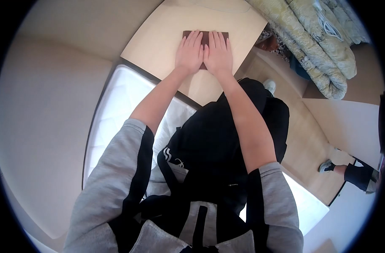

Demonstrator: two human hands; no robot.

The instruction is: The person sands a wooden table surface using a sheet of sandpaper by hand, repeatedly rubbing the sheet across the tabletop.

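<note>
A dark brown, flat, roughly square piece (204, 38) lies on the light wooden tabletop (158, 33). Both hands rest palm down on it, side by side, with the thumbs close together at the middle. My left hand (190, 52) covers its left part and my right hand (218, 53) covers its right part. The fingers of each hand are stretched out and point toward the far edge of the piece. Its top corners and a strip between the hands show; the rest is hidden under them.
A white mattress (120, 97) lies below the table's near left edge. Folded patterned quilts (323, 46) with a white cable are at the upper right. At the far right another person's leg and shoe (326, 166) show on the wooden floor (300, 139).
</note>
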